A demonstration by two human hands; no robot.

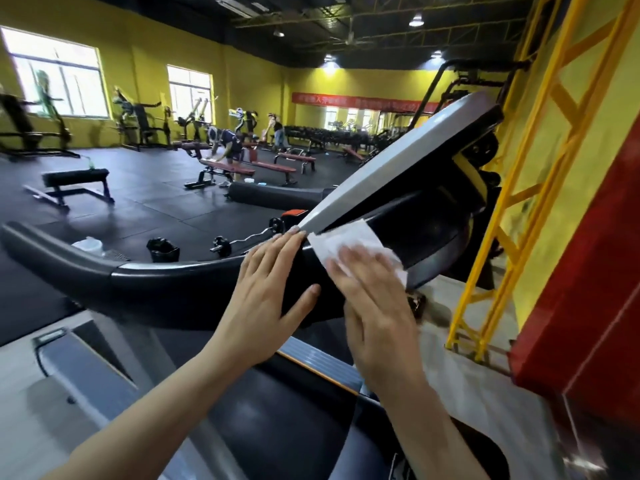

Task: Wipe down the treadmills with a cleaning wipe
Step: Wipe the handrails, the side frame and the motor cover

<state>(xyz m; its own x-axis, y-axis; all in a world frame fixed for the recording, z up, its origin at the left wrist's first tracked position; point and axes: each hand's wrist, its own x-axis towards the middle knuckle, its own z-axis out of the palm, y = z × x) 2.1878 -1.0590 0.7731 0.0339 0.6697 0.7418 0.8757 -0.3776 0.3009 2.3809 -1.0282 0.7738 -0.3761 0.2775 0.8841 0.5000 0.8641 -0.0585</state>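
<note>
Two bare hands work at the centre of the frame on a treadmill console (398, 174), whose long grey edge runs diagonally from lower centre up toward the upper right. Left hand (266, 299) lies flat with straight, spread fingers against the dark console housing, fingertips touching the lower end of the grey edge and thumb stretched out to the right; it holds nothing. Right hand (374, 306) presses a white cleaning wipe (346, 240) flat against the dark console surface just right of centre, fingers straight and close together. The wipe is spread open, its long axis running from left down to the right, and its lower part is hidden beneath the fingers. A black handrail (69, 265) sweeps from the left edge of the frame to the console. Beyond it, on the dark floor left of centre, stand a small black bin (162, 250), lined with a dark bag whose contents cannot be made out, and a pale, blurred container (88, 244) partly cut off by the handrail. The console's screen face is turned away. Weight benches (242, 168) fill the middle distance; a yellow lattice column (519, 188) rises at right.
</note>
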